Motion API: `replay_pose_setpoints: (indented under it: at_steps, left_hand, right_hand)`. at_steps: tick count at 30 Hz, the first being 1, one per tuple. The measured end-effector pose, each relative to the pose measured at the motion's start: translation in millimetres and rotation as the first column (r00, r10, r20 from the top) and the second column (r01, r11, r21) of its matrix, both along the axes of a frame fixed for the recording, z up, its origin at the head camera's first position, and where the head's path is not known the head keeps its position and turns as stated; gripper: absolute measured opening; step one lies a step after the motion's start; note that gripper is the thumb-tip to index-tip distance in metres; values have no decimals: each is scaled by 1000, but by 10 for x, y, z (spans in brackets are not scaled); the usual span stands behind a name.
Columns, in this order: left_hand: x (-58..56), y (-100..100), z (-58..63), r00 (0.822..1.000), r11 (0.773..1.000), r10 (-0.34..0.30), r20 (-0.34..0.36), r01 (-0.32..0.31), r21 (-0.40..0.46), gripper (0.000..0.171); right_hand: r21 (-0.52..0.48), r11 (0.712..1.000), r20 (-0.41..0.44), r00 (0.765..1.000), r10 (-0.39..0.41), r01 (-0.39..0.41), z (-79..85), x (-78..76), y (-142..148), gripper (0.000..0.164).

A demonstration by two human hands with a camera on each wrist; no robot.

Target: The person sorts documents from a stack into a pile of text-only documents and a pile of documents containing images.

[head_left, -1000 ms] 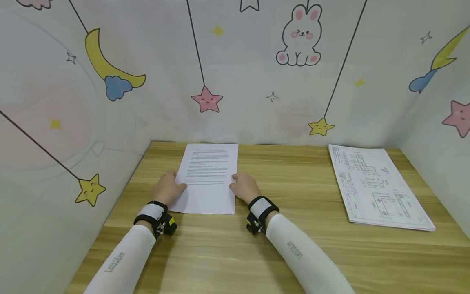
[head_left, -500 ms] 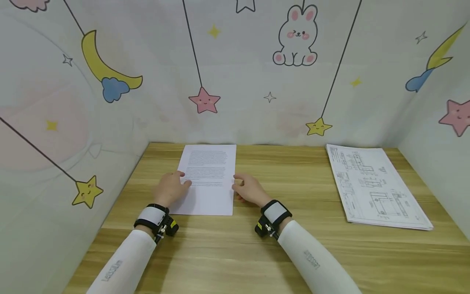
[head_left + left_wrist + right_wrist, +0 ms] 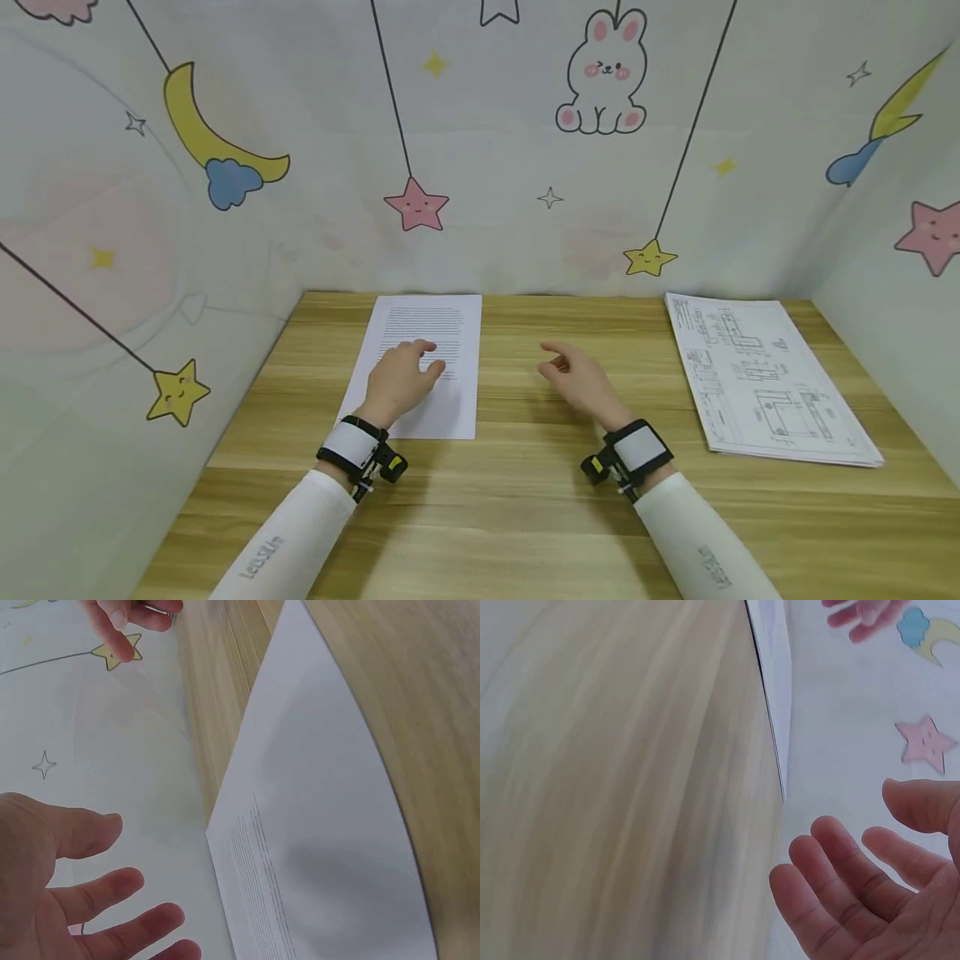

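Note:
Printed paper lies flat on the left half of the wooden table, its upper part covered with lines of text. My left hand hovers over it with fingers spread, holding nothing; it hides part of the text. In the left wrist view the paper is apart from the fingers. To the right of the paper, my right hand is above bare wood with loosely bent fingers and nothing in them. The right wrist view shows those fingers relaxed, with a sliver of the paper beyond.
A stack of sheets with technical drawings lies at the table's right side, slightly askew. Behind and beside the wooden table stand walls of white cloth printed with stars, a moon and a rabbit.
Both hands have let go of the paper's side edges. My left hand has lifted and moved right over the sheet; my right hand has moved right, away from it. The paper lies still.

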State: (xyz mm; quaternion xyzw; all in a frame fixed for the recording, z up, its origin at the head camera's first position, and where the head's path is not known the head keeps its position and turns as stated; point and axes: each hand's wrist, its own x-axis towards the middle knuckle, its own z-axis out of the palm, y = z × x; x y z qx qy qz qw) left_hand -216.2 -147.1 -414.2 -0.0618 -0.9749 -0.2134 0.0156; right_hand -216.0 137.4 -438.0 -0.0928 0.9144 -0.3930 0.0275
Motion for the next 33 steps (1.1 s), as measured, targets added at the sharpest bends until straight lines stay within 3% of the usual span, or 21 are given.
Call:
replay_pose_setpoints:
  at_steps: [8,16,26,33]
  left_hand:
    - [24,302,-22,996,997,-73,-43,74,4,40]
    - [-12,576,27,967,968,-245,-64,248,42,43]
    - [18,999,30,895,900,-431,-117,417,-125,41]
    - [144,1354,-43,826,805,-563,-26,541,-243,41]
  right_hand:
    - [82,993,-32,996,-87,89,160,58,678,50]
    - [115,972,-76,978,-194,202,296,164,1404,56]
    - [280,920,-55,961,-270,274,207,155,2101,66]
    - [364,889,28,951,-309,278,143,153,2329,74]
